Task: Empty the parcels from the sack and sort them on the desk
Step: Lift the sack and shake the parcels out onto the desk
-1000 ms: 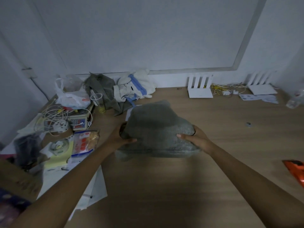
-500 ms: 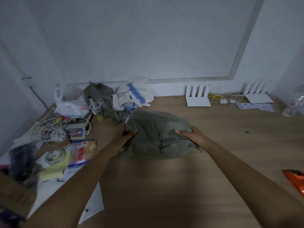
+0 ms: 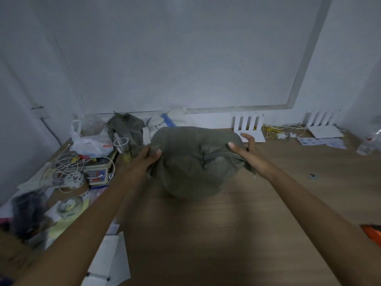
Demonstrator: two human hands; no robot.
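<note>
Left hand (image 3: pixel 147 161): grip closed on a bunched fold at the left edge of the sack (image 3: pixel 195 162), thumb on top, fingers curled under the cloth. Right hand (image 3: pixel 248 155): thumb pressed over the sack's upper right edge, pinching the cloth there; the other fingers stand spread behind it (how far they curl round cannot be told).

Sack: grey-green, bulging and rounded, held at the middle of the frame, its bottom low over or on the wooden counter (image 3: pixel 237 223) (contact cannot be told). A seam runs across its near face.

Left of the frame, on the counter: a clear plastic cup (image 3: pixel 121 143) just beside the left hand, a white plastic bag (image 3: pixel 90 141) behind it, a tangle of white cables (image 3: pixel 66 168) over a small device, loose papers (image 3: pixel 107 261) at the lower left.

Back edge, along the wall: a crumpled grey cloth (image 3: pixel 125 126) and a white soft toy (image 3: pixel 162 121) behind the sack; a white router (image 3: pixel 248 125) right of centre, a second white router (image 3: pixel 323 124) at the upper right with yellow wires (image 3: pixel 276 130) between them. An orange object (image 3: pixel 373 236) sits at the right edge, cut off.
</note>
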